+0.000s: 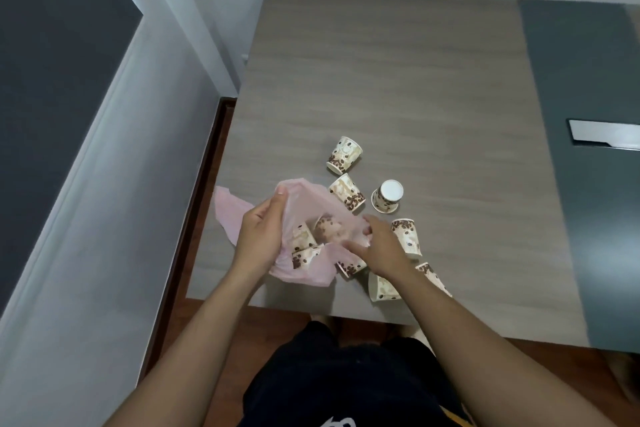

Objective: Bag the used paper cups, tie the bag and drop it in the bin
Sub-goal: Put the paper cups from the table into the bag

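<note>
Paper cups [344,154], coffee-bean print: ten counted. Three lie inside the pink bag [311,274], seen through the thin plastic and its open mouth. Seven are outside it on the table [398,80], all to the right of the bag. Of these, two lie on their sides at the far end of the group and one upside-down cup [388,196] stands on its rim beside them. One lies just beyond the right hand [377,246], and one pokes out from under that hand at the bag's edge. Two sit near the table's front edge, one of them partly hidden by the right forearm.

One bag, at the front left corner of the table, with loose plastic hanging past the left edge. Left hand [263,236] pinches the bag's near-left rim and lifts it, thumb and fingertips on the plastic. Right hand has fingers curled over the opposite rim and holds the mouth open.

Table is grey wood grain, with a dark panel [588,184] on the right and one metal flap [602,135] set in it. Wall [104,218] on the left, reddish floor [207,340] below, black shorts [329,385] at the bottom.
</note>
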### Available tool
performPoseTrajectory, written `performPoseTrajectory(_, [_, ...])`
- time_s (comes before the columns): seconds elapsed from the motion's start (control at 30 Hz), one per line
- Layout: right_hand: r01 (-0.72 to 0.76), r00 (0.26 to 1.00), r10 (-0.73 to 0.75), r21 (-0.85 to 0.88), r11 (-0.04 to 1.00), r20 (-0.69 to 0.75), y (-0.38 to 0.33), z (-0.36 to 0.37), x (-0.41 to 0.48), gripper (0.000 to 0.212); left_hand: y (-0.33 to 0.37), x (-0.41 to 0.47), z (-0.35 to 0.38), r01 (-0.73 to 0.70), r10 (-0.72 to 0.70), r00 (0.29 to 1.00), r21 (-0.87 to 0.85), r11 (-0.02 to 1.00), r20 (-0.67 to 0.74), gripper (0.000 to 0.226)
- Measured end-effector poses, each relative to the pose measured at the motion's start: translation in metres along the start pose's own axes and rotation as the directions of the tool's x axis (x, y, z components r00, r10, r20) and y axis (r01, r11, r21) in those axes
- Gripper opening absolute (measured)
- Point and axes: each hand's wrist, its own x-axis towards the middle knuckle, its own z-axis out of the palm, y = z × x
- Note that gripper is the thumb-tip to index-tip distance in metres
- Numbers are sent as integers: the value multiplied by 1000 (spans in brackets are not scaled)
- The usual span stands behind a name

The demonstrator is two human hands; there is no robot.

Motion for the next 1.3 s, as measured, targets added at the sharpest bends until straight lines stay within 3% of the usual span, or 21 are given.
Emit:
performPoseTrajectory(0.07, [30,999,-28,-118,993,21,-26,-1,11,32,9,4,-13,3,-4,1000,-23,1000,-29,71])
performPoseTrajectory(0.1, [51,999,-48,-156,986,20,-42,-3,14,28,13,7,-21,-17,17,997,0,1000,-70,72])
performPoseTrajectory(0.17, [154,988,-155,-133,979,-3,-79,-12,15,28,17,10,-38,-72,89,985,116,991,-148,72])
performPoseTrajectory(0.23, [350,936,-351,-63,935,-3,-122,-25,7,31,16,11,-53,-143,202,962,294,945,-182,68])
performPoseTrajectory(0.3, [513,857,-514,20,858,47,-154,-40,-3,36,12,10,-68,-185,327,928,540,821,-180,60])
performPoseTrajectory(0.37, [549,835,-549,8,836,44,-172,-56,-9,39,11,8,-79,-172,375,911,663,728,-175,50])
performPoseTrajectory(0.47, [483,871,-479,12,876,-110,-170,-73,-1,36,8,6,-91,-159,418,889,732,663,-185,45])
performPoseTrajectory(0.53, [425,891,-397,100,899,-220,-158,-79,5,31,5,7,-96,-144,431,879,748,648,-204,54])
performPoseTrajectory(0.63, [326,940,-309,119,938,-145,-124,-85,13,22,-3,11,-95,-135,369,911,713,688,-183,65])
performPoseTrajectory(0.73, [85,996,-84,-91,992,12,-69,-87,15,66,-7,14,-78,-165,285,954,624,764,-96,60])
performPoseTrajectory(0.8, [-77,994,94,-241,968,60,-27,-88,12,78,-11,14,-58,-155,222,973,537,829,-62,64])
performPoseTrajectory(0.87, [-196,967,239,-346,918,87,15,-85,4,91,-16,13,-39,-114,151,987,460,881,-45,64])
performPoseTrajectory(0.93, [-295,925,368,-421,858,100,48,-78,-10,120,-21,14,-22,-93,105,994,426,900,-5,61])
performPoseTrajectory(1.0, [-356,885,451,-462,812,111,77,-61,-28,148,-24,14,-8,-105,97,994,424,900,41,59])
performPoseTrajectory(1.07, [-402,863,495,-453,796,104,96,-39,-44,160,-28,16,2,-102,85,995,423,901,57,59])
performPoseTrajectory(1.17, [-428,878,476,-365,827,47,104,-10,-55,153,-33,20,14,-97,82,995,437,894,53,70])
performPoseTrajectory(1.3, [-410,911,406,-245,878,-71,93,13,-47,122,-30,19,16,-115,105,993,405,907,47,70])
